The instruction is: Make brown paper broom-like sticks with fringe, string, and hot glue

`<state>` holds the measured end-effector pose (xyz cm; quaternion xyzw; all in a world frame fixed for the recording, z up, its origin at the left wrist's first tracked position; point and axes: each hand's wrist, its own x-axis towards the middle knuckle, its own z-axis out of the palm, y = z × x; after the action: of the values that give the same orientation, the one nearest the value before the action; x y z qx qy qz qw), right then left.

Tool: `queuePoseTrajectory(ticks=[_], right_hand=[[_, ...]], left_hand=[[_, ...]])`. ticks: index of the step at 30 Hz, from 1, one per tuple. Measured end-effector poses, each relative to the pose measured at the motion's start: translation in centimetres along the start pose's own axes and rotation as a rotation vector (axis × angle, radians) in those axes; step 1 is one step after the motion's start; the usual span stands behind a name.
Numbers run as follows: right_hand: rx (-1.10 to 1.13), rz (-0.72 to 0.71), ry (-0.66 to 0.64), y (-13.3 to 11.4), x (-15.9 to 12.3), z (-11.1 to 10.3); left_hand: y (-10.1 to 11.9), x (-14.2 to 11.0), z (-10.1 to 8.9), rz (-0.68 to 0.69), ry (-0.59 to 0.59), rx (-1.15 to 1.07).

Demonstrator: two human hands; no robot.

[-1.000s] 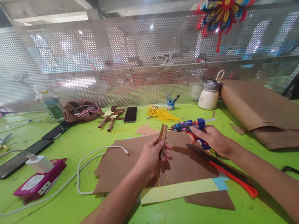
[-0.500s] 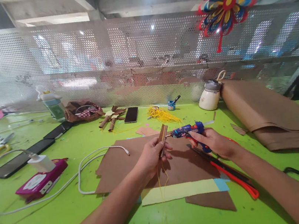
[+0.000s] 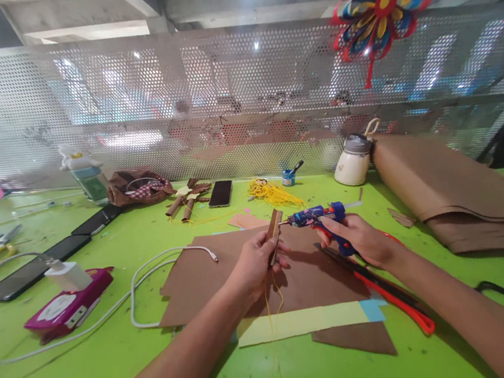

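Note:
Between the fingers of my left hand point(image 3: 260, 257) is a narrow folded strip of brown paper point(image 3: 275, 223), held upright at a tilt. Yellow string point(image 3: 277, 292) hangs from it past the table edge. My right hand point(image 3: 366, 238) grips a blue glue gun point(image 3: 317, 216), its nozzle pointing left at the strip's edge; whether the tip touches cannot be made out. A clear glue stick point(image 3: 353, 204) pokes from the gun's rear. Under both hands lies a brown paper sheet point(image 3: 228, 281). Red-and-black handled scissors or a cutter point(image 3: 391, 294) lie below my right hand.
Pale yellow paper strips point(image 3: 300, 322) and a brown scrap point(image 3: 359, 338) lie in front. Behind are a phone point(image 3: 220, 193), yellow string bundle point(image 3: 274, 192), and white jar point(image 3: 352, 161). Folded brown paper point(image 3: 459, 183) sits right; a purple power strip point(image 3: 70, 304) with white cable sits left.
The glue gun has shifted very slightly up along the strip in my right hand. My left hand and the strip stay almost still; the view has drifted a little.

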<state>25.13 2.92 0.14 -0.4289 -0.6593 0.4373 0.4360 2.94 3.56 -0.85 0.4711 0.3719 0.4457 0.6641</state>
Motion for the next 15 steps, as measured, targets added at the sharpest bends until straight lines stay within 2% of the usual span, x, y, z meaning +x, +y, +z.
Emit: queuePoseTrajectory(ticks=[3, 9, 15], right_hand=[[0.044, 0.026, -0.013, 0.02, 0.02, 0.21], [0.265, -0.015, 0.034, 0.21, 0.33, 0.10], [0.340, 0.027, 0.072, 0.46, 0.52, -0.29]], left_hand=[[0.07, -0.09, 0.05, 0.009, -0.007, 0.001], [0.08, -0.28, 0.18, 0.003, 0.000, 0.017], [0.04, -0.33, 0.19, 0.024, -0.035, 0.003]])
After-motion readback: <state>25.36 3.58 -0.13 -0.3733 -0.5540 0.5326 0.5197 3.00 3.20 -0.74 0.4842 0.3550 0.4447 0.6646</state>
